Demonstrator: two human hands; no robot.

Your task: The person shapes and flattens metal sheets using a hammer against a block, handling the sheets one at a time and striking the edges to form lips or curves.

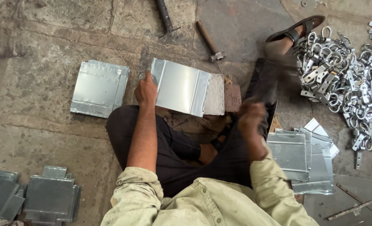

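From my head camera I look down at my lap. I sit on the stone floor [48, 121]. My left hand [146, 91] grips the left edge of a shiny bent sheet of grey metal [179, 86], which rests on a flat brown block [232, 97] in front of my legs. My right hand [253, 119] is closed around a dark tool, but it is blurry, so I cannot tell what kind. I think I am shaping the sheet, and next I must hold it flat and steady.

There are no boxes or bowls. Finished-looking sheets lie in a stack [99, 88] just left of my hand, more lie in a pile [303, 161] on my right, and a heap of silver rings and hooks [349, 79] sits far right. A wooden-handled hammer [209, 40] lies on the floor ahead.
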